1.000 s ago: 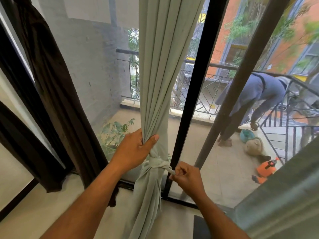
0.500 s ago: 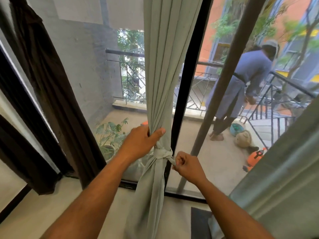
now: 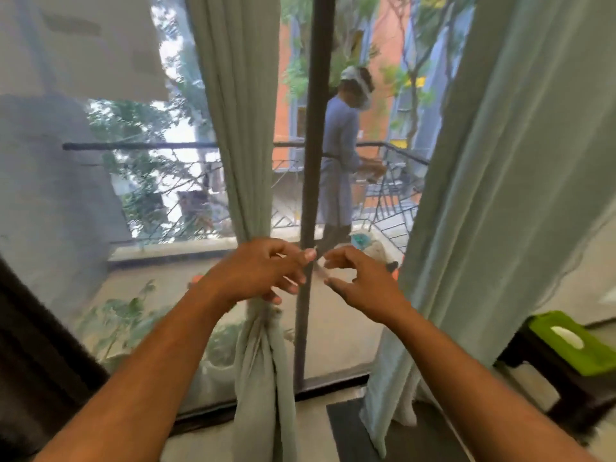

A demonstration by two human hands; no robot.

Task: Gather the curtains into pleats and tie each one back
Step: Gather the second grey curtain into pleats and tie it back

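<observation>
A pale green curtain (image 3: 238, 128) hangs at the centre, gathered into folds and cinched at waist height, with its lower part (image 3: 263, 361) bunched below. My left hand (image 3: 258, 273) hovers in front of the cinched spot and hides the knot; its fingers are loosely curled and hold nothing. My right hand (image 3: 361, 283) floats just to the right, apart from the fabric, fingers spread and relaxed. A second pale green curtain (image 3: 483, 161) hangs loose on the right. A dark brown curtain (image 3: 30, 345) shows at the left edge.
A black window post (image 3: 311, 128) stands right behind my hands. Beyond the glass a person (image 3: 336, 168) stands on the balcony by the railing (image 3: 140, 146). A green tissue box (image 3: 573, 345) sits on a dark stool at right. A dark mat (image 3: 350, 431) lies on the floor.
My left hand has let go of the gathered curtain and my right hand has released the tie end. The view has swung right. The person outside has straightened up.
</observation>
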